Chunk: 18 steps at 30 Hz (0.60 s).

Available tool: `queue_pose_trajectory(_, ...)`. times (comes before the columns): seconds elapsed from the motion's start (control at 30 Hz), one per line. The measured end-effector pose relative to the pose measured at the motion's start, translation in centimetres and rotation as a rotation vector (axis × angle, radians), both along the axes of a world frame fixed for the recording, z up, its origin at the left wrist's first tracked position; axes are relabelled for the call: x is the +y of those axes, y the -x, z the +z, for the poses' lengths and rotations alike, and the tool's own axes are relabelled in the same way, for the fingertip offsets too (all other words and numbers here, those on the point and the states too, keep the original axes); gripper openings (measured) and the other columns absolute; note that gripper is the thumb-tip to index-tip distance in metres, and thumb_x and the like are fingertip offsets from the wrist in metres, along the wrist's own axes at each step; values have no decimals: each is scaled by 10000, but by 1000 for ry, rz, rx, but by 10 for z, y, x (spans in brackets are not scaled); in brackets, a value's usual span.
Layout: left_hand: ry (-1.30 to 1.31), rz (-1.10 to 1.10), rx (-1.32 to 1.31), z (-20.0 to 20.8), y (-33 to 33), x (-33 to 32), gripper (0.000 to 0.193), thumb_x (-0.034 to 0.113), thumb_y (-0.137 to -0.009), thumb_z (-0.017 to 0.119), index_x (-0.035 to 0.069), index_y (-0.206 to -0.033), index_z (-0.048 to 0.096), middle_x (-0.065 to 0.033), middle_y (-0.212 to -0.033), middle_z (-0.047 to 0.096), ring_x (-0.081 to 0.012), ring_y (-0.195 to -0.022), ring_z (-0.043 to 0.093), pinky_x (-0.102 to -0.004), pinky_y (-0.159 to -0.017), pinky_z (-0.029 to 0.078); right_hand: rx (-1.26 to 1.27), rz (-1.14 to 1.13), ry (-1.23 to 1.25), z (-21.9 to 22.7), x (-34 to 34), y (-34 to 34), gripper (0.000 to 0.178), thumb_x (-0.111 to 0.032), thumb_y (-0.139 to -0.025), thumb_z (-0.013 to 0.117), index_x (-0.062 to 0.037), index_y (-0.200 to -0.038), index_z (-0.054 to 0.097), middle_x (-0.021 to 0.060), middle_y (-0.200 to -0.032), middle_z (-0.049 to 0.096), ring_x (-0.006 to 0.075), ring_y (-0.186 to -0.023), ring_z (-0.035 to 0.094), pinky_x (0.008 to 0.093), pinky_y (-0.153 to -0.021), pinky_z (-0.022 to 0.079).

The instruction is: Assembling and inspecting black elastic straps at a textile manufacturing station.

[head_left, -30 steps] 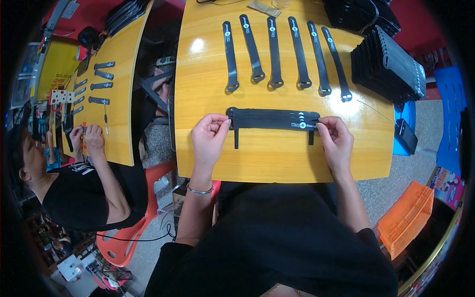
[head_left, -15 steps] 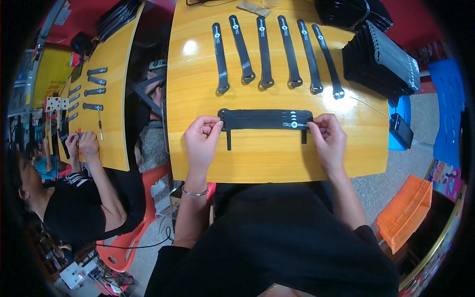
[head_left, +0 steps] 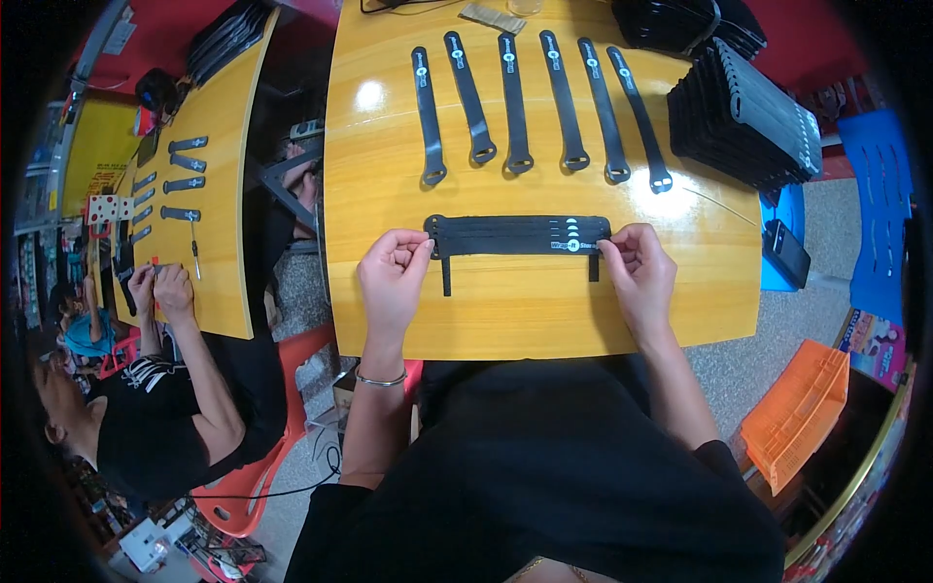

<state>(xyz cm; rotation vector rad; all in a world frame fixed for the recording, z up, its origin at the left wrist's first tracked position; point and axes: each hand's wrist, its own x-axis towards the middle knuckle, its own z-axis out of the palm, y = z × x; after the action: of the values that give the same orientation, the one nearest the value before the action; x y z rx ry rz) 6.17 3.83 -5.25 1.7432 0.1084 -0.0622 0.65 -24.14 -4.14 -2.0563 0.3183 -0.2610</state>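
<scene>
Black straps lie overlapped in a flat bundle (head_left: 505, 236) on the yellow table, in front of my body. My left hand (head_left: 394, 267) pinches the bundle's left end between thumb and fingers. At its right end, my right hand (head_left: 639, 275) pinches the edge beside the white print. Two narrow black strips stick out below the bundle, a left strip (head_left: 447, 277) and a right strip (head_left: 594, 267). Beyond it several single black straps, one being the middle strap (head_left: 515, 102), lie spread in a row with their slotted ends toward me.
A stack of black straps (head_left: 743, 121) stands at the table's right edge. More black bundles (head_left: 685, 19) lie behind it. An orange crate (head_left: 795, 418) is on the floor at right. To the left a co-worker (head_left: 160, 418) sits at another yellow table (head_left: 219, 175) with straps.
Both my hands keep their pinch on the strap bundle, with almost no movement. The view has shifted slightly. At the left, the co-worker's head and body have moved a little.
</scene>
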Motion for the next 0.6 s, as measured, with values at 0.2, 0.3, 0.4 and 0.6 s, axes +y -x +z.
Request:
queue_pose_trajectory(0.2, -16, -4, -9, -3, -1, 2, 55, -47, -834, 638, -28, -880, 615, 22, -693, 583, 10, -545, 471, -140, -472, 331, -10, 2, 46, 2, 2, -1, 171, -34, -808, 707, -14, -859, 545, 49, -717, 617, 83, -612, 607, 202, -540, 487)
queue_pose_trajectory(0.3, -27, 0, -11, -1, 0, 1, 51, -45, -833, 640, -29, -875, 616, 23, -687, 582, 10, -541, 470, -140, -470, 330, -21, 8, 65, 2, 2, -1, 171, -31, -807, 707, -14, -856, 544, 52, -718, 618, 85, -612, 608, 202, -540, 487)
queue_pose_trajectory(0.4, -26, 4, -10, -1, 0, 1, 50, -44, -832, 641, -29, -874, 617, 24, -686, 581, 10, -542, 471, -140, -473, 333, -22, 9, 68, 3, 2, -1, 171, -30, -806, 706, -13, -856, 544, 53, -722, 619, 84, -608, 605, 202, -539, 486)
queue_pose_trajectory(0.6, -23, 4, -13, -2, 0, 1, 54, -44, -831, 644, -29, -876, 618, 23, -688, 580, 9, -548, 475, -140, -480, 340, -23, 14, 72, 4, 2, -1, 170, -25, -806, 703, -12, -856, 541, 55, -726, 619, 86, -602, 595, 206, -534, 479)
